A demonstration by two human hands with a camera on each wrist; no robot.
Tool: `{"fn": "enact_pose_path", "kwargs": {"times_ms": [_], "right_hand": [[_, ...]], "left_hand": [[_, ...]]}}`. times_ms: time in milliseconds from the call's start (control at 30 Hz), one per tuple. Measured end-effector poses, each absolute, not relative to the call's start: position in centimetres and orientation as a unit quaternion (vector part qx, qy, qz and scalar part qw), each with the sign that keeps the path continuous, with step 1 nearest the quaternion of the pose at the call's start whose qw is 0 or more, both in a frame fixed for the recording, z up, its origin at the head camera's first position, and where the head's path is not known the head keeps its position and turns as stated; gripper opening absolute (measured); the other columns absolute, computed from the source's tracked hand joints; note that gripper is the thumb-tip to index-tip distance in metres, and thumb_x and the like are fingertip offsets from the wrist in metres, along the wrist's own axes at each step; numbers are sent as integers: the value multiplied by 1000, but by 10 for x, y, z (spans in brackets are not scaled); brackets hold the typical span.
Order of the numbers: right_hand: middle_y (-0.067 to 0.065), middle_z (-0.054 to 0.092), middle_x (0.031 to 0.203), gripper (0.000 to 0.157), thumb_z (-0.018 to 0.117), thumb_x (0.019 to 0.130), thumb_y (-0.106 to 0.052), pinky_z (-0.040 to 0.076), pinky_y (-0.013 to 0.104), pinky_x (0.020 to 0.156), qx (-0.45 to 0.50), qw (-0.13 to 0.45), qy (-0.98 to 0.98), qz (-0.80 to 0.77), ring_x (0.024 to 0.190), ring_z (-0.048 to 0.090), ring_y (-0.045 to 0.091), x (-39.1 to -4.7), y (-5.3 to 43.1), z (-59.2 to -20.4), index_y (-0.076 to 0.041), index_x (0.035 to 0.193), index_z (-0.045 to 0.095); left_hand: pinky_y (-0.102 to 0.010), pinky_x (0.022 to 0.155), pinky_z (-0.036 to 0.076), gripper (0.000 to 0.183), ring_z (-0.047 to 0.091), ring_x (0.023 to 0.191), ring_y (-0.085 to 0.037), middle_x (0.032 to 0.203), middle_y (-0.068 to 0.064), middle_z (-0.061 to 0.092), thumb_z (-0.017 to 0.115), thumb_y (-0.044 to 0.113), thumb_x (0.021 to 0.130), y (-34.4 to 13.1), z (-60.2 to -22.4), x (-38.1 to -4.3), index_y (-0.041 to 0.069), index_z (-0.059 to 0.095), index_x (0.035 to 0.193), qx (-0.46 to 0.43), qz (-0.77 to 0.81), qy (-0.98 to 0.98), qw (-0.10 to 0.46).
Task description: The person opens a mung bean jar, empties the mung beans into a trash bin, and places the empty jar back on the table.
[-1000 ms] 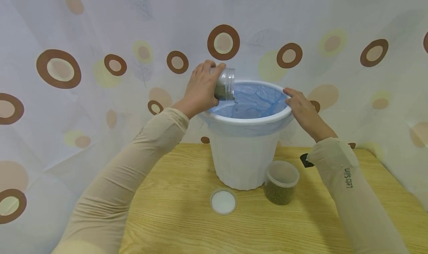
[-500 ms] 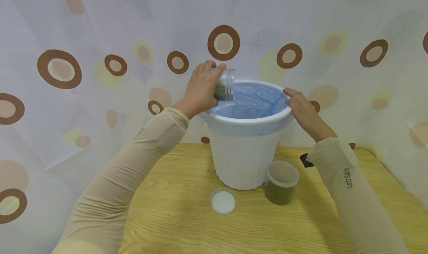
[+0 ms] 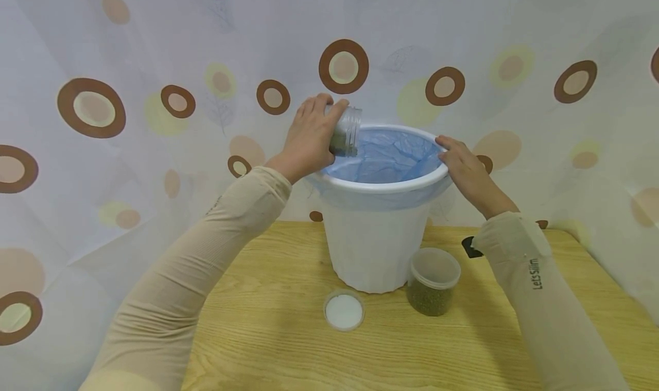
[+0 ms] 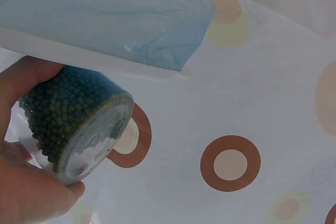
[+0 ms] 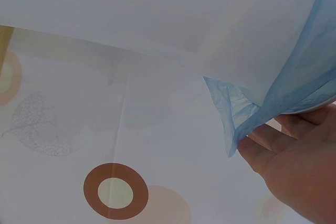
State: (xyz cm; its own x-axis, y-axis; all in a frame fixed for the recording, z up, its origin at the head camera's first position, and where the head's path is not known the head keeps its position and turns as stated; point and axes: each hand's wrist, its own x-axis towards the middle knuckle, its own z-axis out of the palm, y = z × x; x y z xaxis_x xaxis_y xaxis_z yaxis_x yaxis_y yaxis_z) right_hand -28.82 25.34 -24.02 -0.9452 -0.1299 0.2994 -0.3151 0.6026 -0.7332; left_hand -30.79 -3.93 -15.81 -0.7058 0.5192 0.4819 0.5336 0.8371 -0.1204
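My left hand (image 3: 311, 133) grips a clear plastic jar (image 3: 346, 132) and holds it tipped sideways, its mouth over the left rim of a white trash bin (image 3: 376, 236) lined with a blue bag. Seen from the left wrist, dark green mung beans (image 4: 65, 106) fill much of the jar, the fingers (image 4: 31, 192) wrapped about it. On the bin's right side my right hand (image 3: 471, 170) holds the rim, fingertips over its edge. In the right wrist view a folded corner of the blue bag (image 5: 231, 108) hangs beside that hand's fingers (image 5: 268, 145).
A clear tub (image 3: 432, 282) partly filled with green bits stands against the bin's front right. Left of it a round white lid (image 3: 344, 311) lies on the wooden table (image 3: 268, 334). A small black object (image 3: 471, 247) shows by the right sleeve. A patterned curtain (image 3: 180, 150) hangs behind.
A second ago a few beans were falling from the jar's mouth; none show falling now. The jar has sunk very slightly, and the right hand stays on the rim.
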Motion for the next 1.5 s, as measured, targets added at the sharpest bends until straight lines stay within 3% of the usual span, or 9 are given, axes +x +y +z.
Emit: {"fn": "enact_pose_path", "kwargs": {"times_ms": [1500], "right_hand": [[9, 7, 161, 59, 21, 102, -37, 11, 61, 112, 131, 108, -883, 437, 145, 7, 34, -289, 255, -240, -12, 155, 16]], "left_hand": [[-40, 118, 8, 84, 21, 141, -33, 147, -17, 27, 70, 4, 79, -35, -153, -303, 12, 26, 149, -286, 43, -925, 246]]}}
